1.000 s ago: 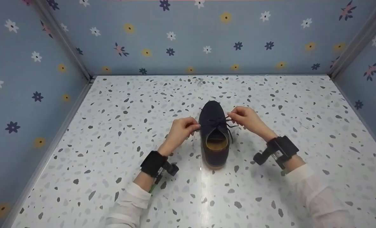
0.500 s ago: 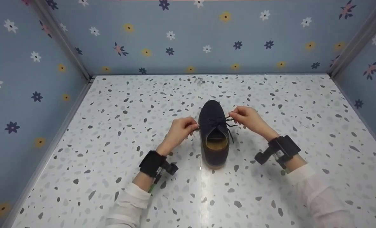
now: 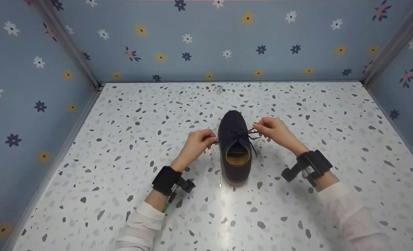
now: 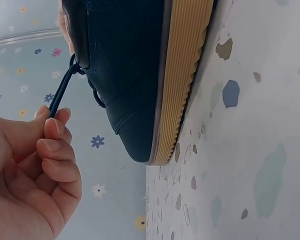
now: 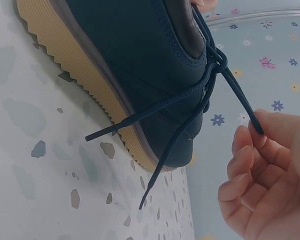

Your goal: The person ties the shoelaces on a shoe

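A dark navy shoe (image 3: 233, 122) with a tan ridged sole (image 4: 182, 75) stands upright, its toe pointing to the far wall. On its left side my left hand (image 3: 200, 143) pinches a loop of the dark shoelace (image 4: 63, 92) between thumb and forefinger. My right hand (image 3: 274, 131) pinches another loop of the shoelace (image 5: 240, 95) on the right side. Both loops are drawn out from a knot (image 5: 219, 61) at the shoe's throat. Two loose lace ends (image 5: 155, 107) hang down the right side of the shoe, as the right wrist view shows.
The shoe stands on a white speckled tabletop (image 3: 150, 115). Blue flowered panels (image 3: 206, 42) enclose it at the back, left and right. Black wrist cameras are strapped to both forearms, above white sleeves (image 3: 140, 223).
My right hand has shifted slightly to the right with its loop. The left hand stays almost in place, and the shoe has not visibly moved.
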Demonstrator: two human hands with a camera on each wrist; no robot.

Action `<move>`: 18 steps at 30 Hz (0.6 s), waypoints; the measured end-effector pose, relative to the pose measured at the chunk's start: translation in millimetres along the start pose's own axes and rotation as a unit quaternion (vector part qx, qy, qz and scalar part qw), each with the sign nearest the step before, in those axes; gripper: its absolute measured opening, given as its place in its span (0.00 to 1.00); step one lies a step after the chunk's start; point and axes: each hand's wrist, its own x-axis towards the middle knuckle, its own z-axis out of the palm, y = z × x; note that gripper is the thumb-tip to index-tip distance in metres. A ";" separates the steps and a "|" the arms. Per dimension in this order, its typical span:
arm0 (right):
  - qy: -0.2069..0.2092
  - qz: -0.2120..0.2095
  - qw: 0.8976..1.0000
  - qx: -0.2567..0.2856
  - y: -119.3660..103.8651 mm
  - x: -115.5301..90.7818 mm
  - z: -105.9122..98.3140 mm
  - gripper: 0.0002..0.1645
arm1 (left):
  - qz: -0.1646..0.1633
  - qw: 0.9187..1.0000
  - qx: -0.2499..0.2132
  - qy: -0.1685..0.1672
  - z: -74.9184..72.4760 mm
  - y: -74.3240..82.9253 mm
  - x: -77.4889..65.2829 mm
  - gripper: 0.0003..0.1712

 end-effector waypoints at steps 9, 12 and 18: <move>0.005 0.002 1.000 0.004 2.4 -0.8 0.5 0.16 | 0.005 1.000 -0.004 -0.008 -1.5 -0.1 -1.3 0.09; 0.005 0.001 1.000 -0.002 2.2 -1.8 0.5 0.15 | 0.009 1.000 -0.002 -0.008 -1.4 -0.2 -2.0 0.11; 0.007 0.000 1.000 -0.012 1.5 -2.7 0.1 0.15 | 0.018 1.000 0.007 0.000 -1.3 1.0 -3.2 0.07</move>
